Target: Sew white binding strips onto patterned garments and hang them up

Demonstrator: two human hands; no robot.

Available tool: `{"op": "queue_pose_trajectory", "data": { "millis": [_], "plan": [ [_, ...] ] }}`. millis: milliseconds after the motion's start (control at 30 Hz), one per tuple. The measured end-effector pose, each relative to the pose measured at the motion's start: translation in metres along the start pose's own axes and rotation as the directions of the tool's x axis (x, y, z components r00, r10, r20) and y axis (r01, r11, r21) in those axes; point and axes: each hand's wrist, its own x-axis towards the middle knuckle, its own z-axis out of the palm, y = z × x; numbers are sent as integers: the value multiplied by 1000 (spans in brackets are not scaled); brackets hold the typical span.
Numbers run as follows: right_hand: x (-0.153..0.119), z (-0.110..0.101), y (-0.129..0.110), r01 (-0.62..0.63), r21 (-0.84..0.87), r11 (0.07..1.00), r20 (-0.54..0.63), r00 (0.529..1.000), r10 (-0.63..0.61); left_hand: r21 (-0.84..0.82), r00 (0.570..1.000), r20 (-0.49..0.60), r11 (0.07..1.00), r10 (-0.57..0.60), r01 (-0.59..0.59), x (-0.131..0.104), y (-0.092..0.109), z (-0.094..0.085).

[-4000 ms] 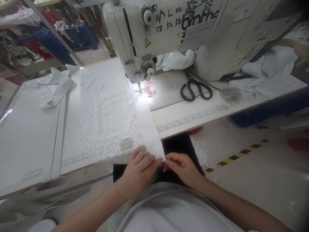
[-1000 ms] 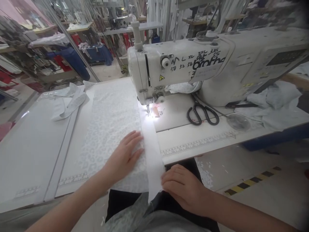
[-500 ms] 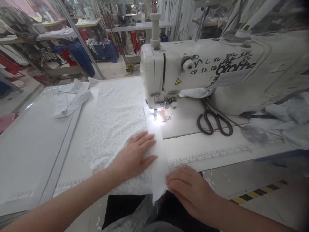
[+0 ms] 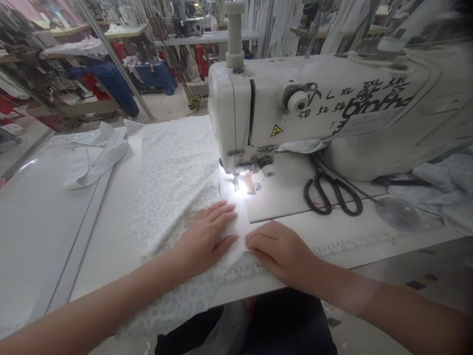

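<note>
My left hand [image 4: 207, 234] lies flat with fingers outstretched on pale leopard-print fabric [image 4: 173, 162], just in front of the needle area. Along the fabric's right edge runs a plain white strip [image 4: 236, 227], passing under the lit presser foot [image 4: 237, 183] of the sewing machine [image 4: 273, 108]. My right hand [image 4: 281, 249] has its fingers pressed together on the near end of that strip, its thumb hidden. Part of the fabric is folded near my left wrist and hangs over the table's front edge.
Black-handled scissors [image 4: 332, 192] lie on the table right of the needle, beside a ruler scale [image 4: 351, 244]. Fabric scraps [image 4: 98, 162] rest at the left, near a long pale strip [image 4: 84, 217]. Crumpled cloth [image 4: 443, 182] sits at far right.
My right hand has moved up and slightly left with the strip, closer to the needle. The fabric has bunched into a fold by my left hand, which stays nearly in place.
</note>
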Motion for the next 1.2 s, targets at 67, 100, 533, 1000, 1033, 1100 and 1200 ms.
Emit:
{"op": "queue_pose_trajectory", "data": {
  "millis": [67,100,533,1000,1033,1100,1200],
  "plan": [
    [7,0,7,20,-27,999,6,1000,-20,11,1000,5,1000,12,-12,8,-9,-4],
    [11,0,11,29,-35,999,9,1000,-29,14,1000,8,1000,17,-17,11,-13,-6],
    [51,5,54,55,-124,991,0,998,-55,43,993,-9,993,115,-114,56,-55,-30],
    [44,-1,56,195,-259,946,98,980,-175,-73,980,-10,977,201,-201,25,-31,-16],
    [44,-1,55,190,-279,941,112,980,-164,-65,978,-6,976,207,-207,26,-32,-17],
    [45,-2,54,173,-300,938,126,982,-141,-51,976,-2,974,219,-219,28,-35,-18],
    [47,-1,57,129,-333,934,135,987,-88,-41,972,4,971,236,-236,33,-40,-21]
  ]
}}
